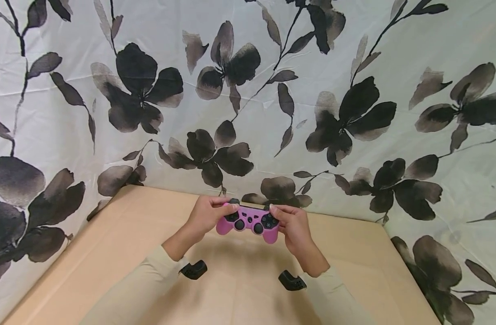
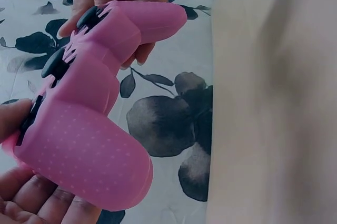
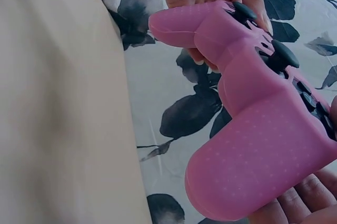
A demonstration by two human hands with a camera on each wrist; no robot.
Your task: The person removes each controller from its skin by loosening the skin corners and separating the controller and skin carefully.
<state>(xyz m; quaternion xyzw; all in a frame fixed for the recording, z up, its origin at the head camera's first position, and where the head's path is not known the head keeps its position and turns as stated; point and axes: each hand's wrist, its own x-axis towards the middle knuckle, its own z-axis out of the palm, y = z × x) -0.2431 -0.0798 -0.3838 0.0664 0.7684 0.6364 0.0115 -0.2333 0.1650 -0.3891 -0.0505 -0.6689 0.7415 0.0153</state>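
Controller (image 1: 250, 220), pink, dotted, rounded, in hands (image 1: 202, 217)

Ahead of me a whitish sheet (image 1: 268, 131) hangs like a wall, running across the back and round both sides. Big flowers (image 1: 136, 65) in black and smoky brown spread over it, with thin dark stems (image 1: 22, 45) and narrow leaves (image 1: 286, 99) between them. Faint creases catch a soft, pale light. Below, a plain tan table (image 1: 109, 257) meets the sheet along its far edge, widening towards the near side, where blurry brownish shadows (image 1: 248, 259) lie across its middle
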